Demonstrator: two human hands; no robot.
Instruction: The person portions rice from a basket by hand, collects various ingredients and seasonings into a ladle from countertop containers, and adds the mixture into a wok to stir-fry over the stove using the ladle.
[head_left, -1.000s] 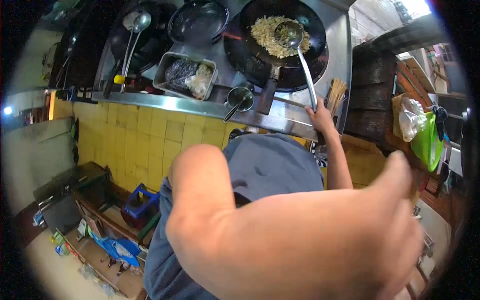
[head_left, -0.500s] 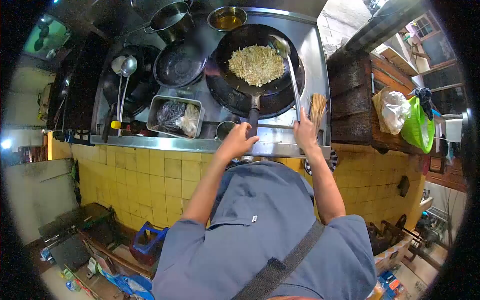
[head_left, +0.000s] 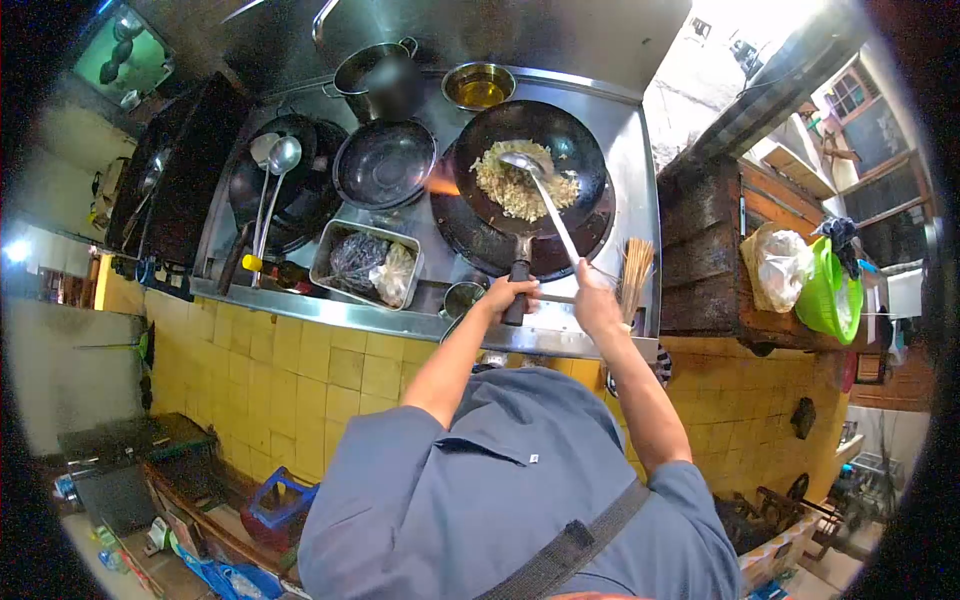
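Note:
A black wok (head_left: 575, 150) with a dark handle sits over the right burner, tilted a little, with an orange flame at its left side. Fried rice (head_left: 515, 190) lies in its middle. My left hand (head_left: 508, 295) is closed on the wok handle (head_left: 519, 270). In my right hand (head_left: 597, 298) is the long handle of a metal ladle (head_left: 552, 208), whose bowl rests in the rice. A bundle of thin sticks (head_left: 636, 272) stands just right of my right hand. Beside my left hand is a small metal cup (head_left: 461, 298), partly covered by my arm.
Left of the wok are an empty dark pan (head_left: 385, 165), a metal tray (head_left: 324, 262) with plastic bags, and another wok with two ladles (head_left: 284, 158). A bowl of oil (head_left: 478, 88) and a pot (head_left: 372, 68) stand behind. At right, a green basket (head_left: 828, 310) sits on a wooden table.
My left hand has come down from near the camera and closed on the wok handle. The ladle has moved from the wok's right side into the rice. The view has shifted.

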